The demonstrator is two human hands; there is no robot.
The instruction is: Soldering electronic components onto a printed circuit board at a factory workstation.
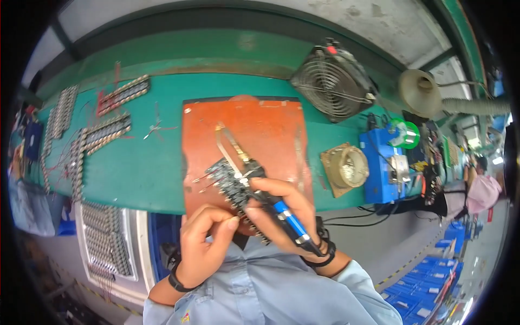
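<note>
- Because it is long, narrow and crowded with small parts, the circuit strip looks light and stiff, though its joints and thin leads are likely fragile and easily bent.
- It lies slantwise between the two hands, over the near part of the orange mat on the green surface; whether it touches the mat cannot be told.
- Its long bare edges seem the safest place to take hold, away from the leads at its far left end and the row of bright contacts along its side.
- The left hand has its grip drawn together, thumb tip against forefinger, right at the strip's left edge; whether the edge or some fine piece sits between them is too small to tell.
- The right hand has its grip clamped on the soldering tool, forefinger stretched along the black and blue handle, the lower fingers close against the strip.
- The tool's handle should be firm and easy to hold; its slender metal nose points away from the body, past the strip's far end, and is probably hot, so fingers belong on the handle only.
- Beyond the mat stand a black fan and, to the right, a green spool beside a blue box.
</note>
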